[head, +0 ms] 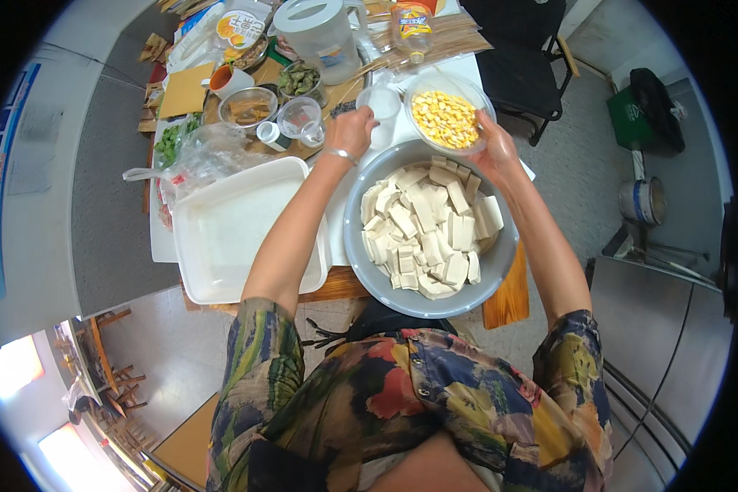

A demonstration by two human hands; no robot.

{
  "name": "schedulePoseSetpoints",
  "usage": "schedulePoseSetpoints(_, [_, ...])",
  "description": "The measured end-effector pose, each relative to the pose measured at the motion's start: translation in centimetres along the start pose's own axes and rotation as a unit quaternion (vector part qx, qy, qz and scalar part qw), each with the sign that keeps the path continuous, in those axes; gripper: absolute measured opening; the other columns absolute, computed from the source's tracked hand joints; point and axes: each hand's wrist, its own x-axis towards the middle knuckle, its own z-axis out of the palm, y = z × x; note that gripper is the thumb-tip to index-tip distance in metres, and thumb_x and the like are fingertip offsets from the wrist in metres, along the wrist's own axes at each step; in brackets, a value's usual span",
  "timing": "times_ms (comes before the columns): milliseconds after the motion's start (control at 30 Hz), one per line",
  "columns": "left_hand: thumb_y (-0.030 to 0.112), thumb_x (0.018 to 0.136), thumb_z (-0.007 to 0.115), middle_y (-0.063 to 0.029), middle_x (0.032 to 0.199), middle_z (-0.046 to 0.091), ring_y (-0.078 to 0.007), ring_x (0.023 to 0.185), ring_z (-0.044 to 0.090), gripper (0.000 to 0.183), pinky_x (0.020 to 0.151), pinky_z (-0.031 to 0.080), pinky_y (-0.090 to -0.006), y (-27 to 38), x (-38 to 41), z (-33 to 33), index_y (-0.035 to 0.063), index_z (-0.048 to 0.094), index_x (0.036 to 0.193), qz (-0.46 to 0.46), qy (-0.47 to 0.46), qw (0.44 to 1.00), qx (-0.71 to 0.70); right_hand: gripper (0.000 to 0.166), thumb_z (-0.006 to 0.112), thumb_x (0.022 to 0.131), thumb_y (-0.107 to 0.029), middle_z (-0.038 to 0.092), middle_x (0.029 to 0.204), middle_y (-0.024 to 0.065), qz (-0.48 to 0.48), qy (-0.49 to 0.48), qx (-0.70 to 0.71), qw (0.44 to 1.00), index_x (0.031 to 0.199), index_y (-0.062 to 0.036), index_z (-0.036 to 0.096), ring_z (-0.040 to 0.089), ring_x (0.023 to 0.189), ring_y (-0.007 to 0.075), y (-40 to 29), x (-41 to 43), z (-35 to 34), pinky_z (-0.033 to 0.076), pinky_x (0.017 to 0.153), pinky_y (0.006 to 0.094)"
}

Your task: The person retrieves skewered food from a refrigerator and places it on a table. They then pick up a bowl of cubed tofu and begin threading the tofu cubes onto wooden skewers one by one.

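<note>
My right hand (495, 147) grips the rim of a round clear plastic bowl of yellow corn kernels (444, 119), at the far edge of a large grey basin (508, 246). The basin holds many pale white blocks that look like cut tofu (429, 237). My left hand (350, 134), with a bracelet at the wrist, is closed beside a translucent plastic container (381, 111); whether it grips its edge or a small dark thing by the fingers is unclear. A white rectangular plastic tub (187, 246) sits left of the basin, under my left forearm.
Behind stand a lidded plastic pitcher (320, 46), an orange-lined mug (230, 81), a cup of dried leaves (300, 80), a white bottle (273, 136) and a clear bottle (413, 34) on bundled skewers. Plastic bags (215, 154) lie left; a black chair (519, 55) stands right.
</note>
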Motion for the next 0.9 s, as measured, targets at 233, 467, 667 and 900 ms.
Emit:
schedulePoseSetpoints(233, [0.008,0.071,0.059,-0.0156,0.072,0.058,-0.0310,0.066,0.056,0.016,0.060,0.045,-0.0373,1.3,-5.0,-0.8,0.0030,0.058,0.086,0.020,0.040,0.994,-0.104,0.042,0.037,0.087,-0.039,0.055,0.092,0.0069,-0.013,0.010,-0.185,0.983,0.102,-0.0013,0.050,0.051,0.080,0.0121,4.1,7.3,2.6,0.040,0.068,0.0265])
schedulePoseSetpoints(467, [0.003,0.072,0.056,-0.0148,0.081,0.060,-0.0298,0.072,0.057,0.015,0.063,0.046,-0.0341,2.3,-7.1,-2.6,0.0011,0.059,0.086,0.033,0.092,0.986,-0.134,0.043,0.041,0.084,-0.038,0.052,0.100,0.0101,-0.014,0.035,-0.242,0.970,0.100,0.0000,0.051,0.046,0.090,0.0166,6.4,8.6,5.3,0.038,0.075,0.0321])
schedulePoseSetpoints(667, [0.000,0.072,0.056,-0.0133,0.081,0.060,-0.0279,0.072,0.059,0.013,0.064,0.047,-0.0316,2.1,-8.5,-3.1,0.0012,0.060,0.084,0.022,0.127,0.980,-0.150,0.038,0.044,0.082,-0.037,0.052,0.101,0.0063,0.014,0.026,-0.216,0.976,0.103,-0.0055,0.051,0.046,0.092,0.0161,5.9,8.4,7.0,0.037,0.075,0.0320])
schedulePoseSetpoints(900, [-0.001,0.071,0.056,-0.0120,0.082,0.061,-0.0257,0.073,0.059,0.014,0.064,0.047,-0.0296,2.4,-9.9,-3.8,0.0013,0.060,0.083,0.011,0.134,0.979,-0.156,0.041,0.054,0.076,-0.036,0.050,0.106,0.0037,0.005,-0.026,-0.225,0.974,0.105,-0.0088,0.048,0.044,0.096,0.0148,6.3,8.3,6.2,0.035,0.078,0.0341])
